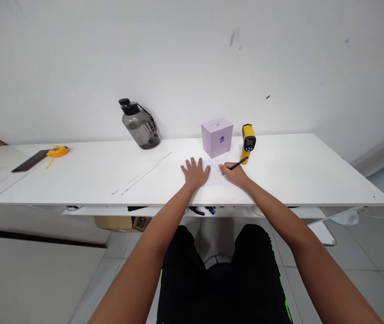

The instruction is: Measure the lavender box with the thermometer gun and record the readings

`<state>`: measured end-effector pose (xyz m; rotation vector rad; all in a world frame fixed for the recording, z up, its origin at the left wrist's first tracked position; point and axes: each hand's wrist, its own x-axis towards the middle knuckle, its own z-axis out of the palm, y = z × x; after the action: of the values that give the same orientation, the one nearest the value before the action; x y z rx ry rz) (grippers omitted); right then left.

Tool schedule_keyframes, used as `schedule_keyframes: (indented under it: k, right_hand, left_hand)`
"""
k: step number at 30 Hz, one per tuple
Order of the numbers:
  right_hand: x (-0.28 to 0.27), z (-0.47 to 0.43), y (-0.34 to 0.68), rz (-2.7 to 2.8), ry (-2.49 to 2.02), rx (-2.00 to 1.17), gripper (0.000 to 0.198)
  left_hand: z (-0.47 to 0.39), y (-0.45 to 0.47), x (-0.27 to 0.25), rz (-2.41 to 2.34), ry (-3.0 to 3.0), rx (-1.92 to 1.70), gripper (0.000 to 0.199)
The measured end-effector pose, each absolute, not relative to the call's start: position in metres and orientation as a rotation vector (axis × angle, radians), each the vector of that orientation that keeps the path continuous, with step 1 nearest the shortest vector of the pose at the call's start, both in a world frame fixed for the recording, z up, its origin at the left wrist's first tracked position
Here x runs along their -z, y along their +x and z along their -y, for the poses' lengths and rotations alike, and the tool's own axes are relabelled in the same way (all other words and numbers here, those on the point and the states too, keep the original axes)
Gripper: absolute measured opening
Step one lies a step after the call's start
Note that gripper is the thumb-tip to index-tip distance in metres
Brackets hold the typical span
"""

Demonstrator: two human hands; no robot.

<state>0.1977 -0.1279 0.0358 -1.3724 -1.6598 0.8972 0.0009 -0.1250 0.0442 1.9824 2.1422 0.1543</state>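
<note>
My left hand (195,173) lies flat with its fingers spread at the left edge of a small sheet of paper (212,176). Faint writing covers the sheet, too small to read. My right hand (234,173) is closed around a black pen (239,163), its upper end slanting up to the right and its lower end over the paper's right side. Just behind the paper stands a light purple box (216,139). A yellow and black infrared thermometer (247,140) stands upright behind my right hand.
On the white table (300,175), a grey water bottle (141,128) leans against the wall. Farther left, a yellow tape measure (58,151) sits beside a dark flat object (32,161). Below the tabletop are a shelf (111,211) and a cardboard box (114,222).
</note>
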Motion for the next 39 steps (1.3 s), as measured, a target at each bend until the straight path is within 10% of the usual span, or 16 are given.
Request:
schedule_keyframes:
  k: [39]
  right_hand:
    - [-0.039,0.131,0.198,1.740,-1.439,-0.950,0.035]
  left_hand:
    - [0.131,0.005,-0.052,-2.166,1.966,-0.104,0.085]
